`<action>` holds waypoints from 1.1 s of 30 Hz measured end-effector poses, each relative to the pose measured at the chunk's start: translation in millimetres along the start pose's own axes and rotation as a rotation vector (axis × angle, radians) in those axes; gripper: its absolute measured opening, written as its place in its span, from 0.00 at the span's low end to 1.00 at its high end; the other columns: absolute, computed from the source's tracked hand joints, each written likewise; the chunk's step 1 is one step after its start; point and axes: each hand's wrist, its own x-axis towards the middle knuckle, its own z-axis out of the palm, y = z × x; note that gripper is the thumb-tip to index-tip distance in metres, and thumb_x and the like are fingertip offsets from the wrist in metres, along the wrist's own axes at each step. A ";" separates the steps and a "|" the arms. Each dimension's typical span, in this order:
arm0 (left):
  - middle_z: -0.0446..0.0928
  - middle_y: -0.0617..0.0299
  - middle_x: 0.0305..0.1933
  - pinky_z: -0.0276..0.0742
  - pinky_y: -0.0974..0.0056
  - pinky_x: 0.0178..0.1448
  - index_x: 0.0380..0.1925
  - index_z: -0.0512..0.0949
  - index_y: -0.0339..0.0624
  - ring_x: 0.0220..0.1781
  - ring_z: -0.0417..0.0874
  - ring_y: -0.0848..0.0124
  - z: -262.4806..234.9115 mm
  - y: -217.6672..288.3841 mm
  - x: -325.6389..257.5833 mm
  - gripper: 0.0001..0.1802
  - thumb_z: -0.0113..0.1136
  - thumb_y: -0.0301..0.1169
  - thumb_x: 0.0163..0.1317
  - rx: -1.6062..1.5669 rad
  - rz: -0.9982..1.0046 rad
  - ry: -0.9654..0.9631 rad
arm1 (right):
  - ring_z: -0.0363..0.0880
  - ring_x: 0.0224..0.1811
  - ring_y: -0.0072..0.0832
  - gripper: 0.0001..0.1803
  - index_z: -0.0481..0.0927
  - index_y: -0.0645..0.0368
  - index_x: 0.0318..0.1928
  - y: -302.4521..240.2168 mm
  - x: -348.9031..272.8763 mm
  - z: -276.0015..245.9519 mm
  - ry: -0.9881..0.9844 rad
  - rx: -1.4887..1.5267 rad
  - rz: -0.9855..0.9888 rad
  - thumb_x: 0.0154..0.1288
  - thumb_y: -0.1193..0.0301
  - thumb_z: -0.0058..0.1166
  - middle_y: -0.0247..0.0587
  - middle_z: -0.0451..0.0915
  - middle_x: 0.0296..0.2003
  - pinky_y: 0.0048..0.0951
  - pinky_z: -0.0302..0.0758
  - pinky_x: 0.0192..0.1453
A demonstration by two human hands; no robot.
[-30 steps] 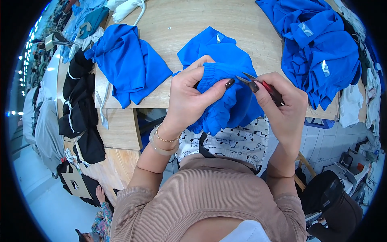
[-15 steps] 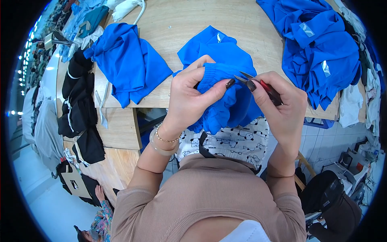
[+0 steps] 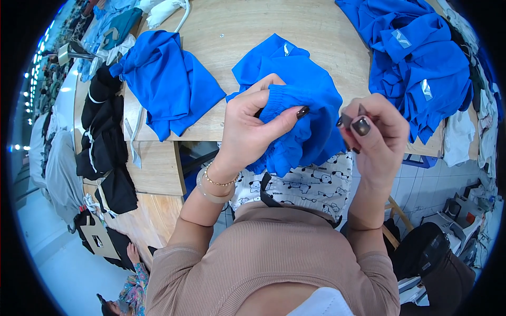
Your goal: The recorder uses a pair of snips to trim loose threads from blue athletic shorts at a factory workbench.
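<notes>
Thumb and fingers of my left hand (image 3: 245, 126) pinch the gathered elastic edge of a blue garment (image 3: 300, 71). Part of that garment rests on the wooden table, and the rest bunches over its near edge. Beside it, to the right, my right hand (image 3: 378, 139) is closed around a pair of thread snips (image 3: 346, 119). Their dark blades poke out between the fingers, apart from the cloth; most of the handle is hidden in the palm.
Another blue garment (image 3: 166, 79) lies on the table (image 3: 247, 21) at left. A heap of blue garments (image 3: 421, 68) covers the right side. Black bundles (image 3: 108, 131) hang along the left. A person's hand (image 3: 132, 253) shows at lower left, and a black bag (image 3: 421, 250) at lower right.
My right hand has drawn back to the right, and the snips' blades have come away from the elastic edge and turned upward. My left hand has barely shifted, still pinching the garment.
</notes>
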 end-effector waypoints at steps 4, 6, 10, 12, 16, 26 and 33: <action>0.73 0.63 0.29 0.60 0.74 0.32 0.29 0.81 0.31 0.31 0.68 0.77 0.4 6.0 2.0 0.05 0.61 0.16 0.49 0.064 0.001 0.012 | 0.65 0.22 0.11 0.04 0.79 0.67 0.35 -7.0 3.1 -2.0 0.052 -0.539 -0.060 0.59 0.80 0.56 0.32 0.76 0.26 0.13 0.56 0.25; 0.72 0.63 0.28 0.59 0.74 0.31 0.29 0.81 0.31 0.31 0.67 0.78 0.4 4.5 2.2 0.06 0.61 0.16 0.49 0.068 0.010 0.015 | 0.65 0.22 0.11 0.03 0.79 0.67 0.34 -5.7 2.8 -2.0 0.033 -0.611 -0.048 0.59 0.79 0.57 0.31 0.75 0.25 0.13 0.56 0.24; 0.75 0.62 0.31 0.66 0.74 0.35 0.31 0.82 0.32 0.33 0.72 0.76 -2.2 4.9 1.1 0.08 0.62 0.16 0.48 0.111 0.017 -0.003 | 0.65 0.22 0.11 0.04 0.80 0.65 0.32 -3.3 1.4 0.9 0.019 -0.713 -0.046 0.59 0.76 0.59 0.29 0.74 0.21 0.14 0.56 0.24; 0.75 0.62 0.31 0.66 0.74 0.35 0.31 0.82 0.32 0.33 0.72 0.76 -1.5 6.0 1.8 0.08 0.62 0.16 0.48 0.114 0.011 -0.003 | 0.65 0.21 0.11 0.04 0.80 0.65 0.32 -4.7 1.2 1.0 0.022 -0.728 -0.049 0.59 0.75 0.59 0.29 0.73 0.21 0.13 0.56 0.24; 0.74 0.62 0.30 0.65 0.73 0.34 0.31 0.82 0.32 0.32 0.71 0.76 -2.3 5.9 0.3 0.08 0.62 0.16 0.48 0.134 -0.001 0.008 | 0.65 0.21 0.11 0.05 0.80 0.65 0.32 -5.5 0.5 2.9 0.027 -0.744 -0.012 0.59 0.74 0.60 0.29 0.72 0.19 0.13 0.56 0.23; 0.75 0.62 0.29 0.65 0.74 0.34 0.30 0.82 0.32 0.32 0.71 0.76 -3.4 5.1 0.4 0.07 0.62 0.17 0.48 0.081 -0.007 0.019 | 0.66 0.19 0.16 0.04 0.78 0.66 0.31 -1.1 3.2 3.0 0.014 -0.684 -0.044 0.58 0.77 0.59 0.35 0.72 0.19 0.18 0.62 0.23; 0.72 0.63 0.29 0.59 0.75 0.30 0.29 0.81 0.31 0.30 0.67 0.78 -3.4 2.2 0.6 0.07 0.61 0.16 0.49 0.067 0.032 0.013 | 0.65 0.19 0.15 0.04 0.78 0.66 0.30 -1.8 2.8 3.6 0.017 -0.680 -0.039 0.57 0.78 0.59 0.34 0.71 0.18 0.18 0.61 0.23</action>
